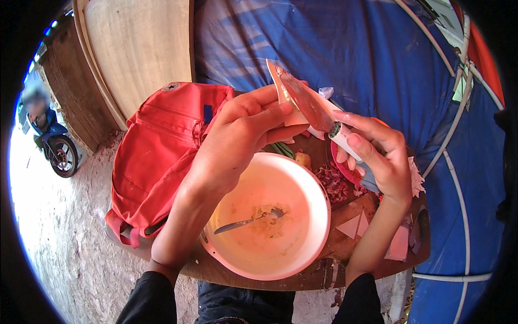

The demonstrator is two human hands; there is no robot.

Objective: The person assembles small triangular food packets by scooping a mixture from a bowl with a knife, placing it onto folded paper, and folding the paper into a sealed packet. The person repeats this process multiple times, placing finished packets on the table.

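Above the bowl, my left hand (240,127) pinches a thin, pale triangular piece (273,73) between thumb and fingers; I cannot tell what it is made of. My right hand (380,159) is closed round the white handle of a knife (308,100). Its smeared, broad blade lies up against the pale piece, with a bit of pale crumbly stuff between them. Below my hands stands a large white bowl (322,227). A metal spoon (237,224) rests inside it, its head in a thin patch of yellowish mash (267,229).
A brown table (199,267) carries the bowl, a red backpack (156,146) on the left, and a wooden board (340,216) with pale triangles (353,225) on the right. Purplish peelings (332,183) lie behind the bowl. Blue tarp (243,38) hangs behind; a person on a motorbike (59,151) is far left.
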